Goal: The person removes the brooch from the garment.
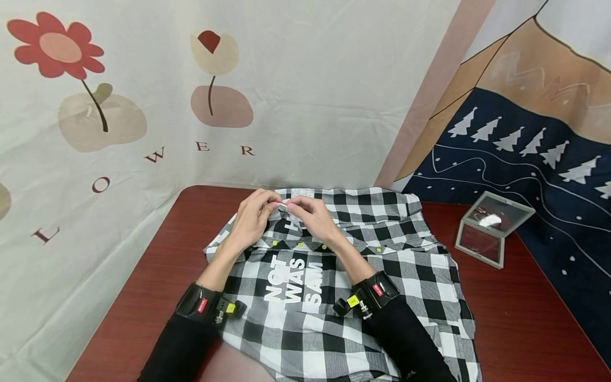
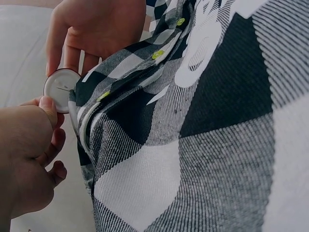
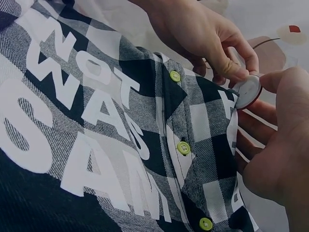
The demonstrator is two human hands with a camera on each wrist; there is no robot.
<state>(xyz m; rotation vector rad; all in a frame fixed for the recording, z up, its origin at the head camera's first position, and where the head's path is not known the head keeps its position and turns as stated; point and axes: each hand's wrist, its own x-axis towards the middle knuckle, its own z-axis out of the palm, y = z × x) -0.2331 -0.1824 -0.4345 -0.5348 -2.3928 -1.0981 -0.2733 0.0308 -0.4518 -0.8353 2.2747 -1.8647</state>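
A black-and-white checked shirt (image 1: 305,339) with white lettering and yellow-green buttons lies spread out. At its far edge, both hands meet around a round pin badge (image 2: 60,89), whose pale back with a thin pin faces the left wrist view. My left hand (image 1: 248,220) pinches the badge's rim between thumb and forefinger. From the other side, my right hand (image 1: 316,218) holds the rim with its thumb and fingers, some of them behind the cloth in the right wrist view. The badge (image 3: 247,92) stands against the shirt's edge; whether the pin passes through the fabric, I cannot tell.
The shirt covers much of a reddish-brown table (image 1: 157,297). To the right, an open, clear-lidded square case (image 1: 482,244) sits near the table's edge. A flower-printed cloth (image 1: 310,106) hangs behind, beside a dark cloth with white trees (image 1: 520,143).
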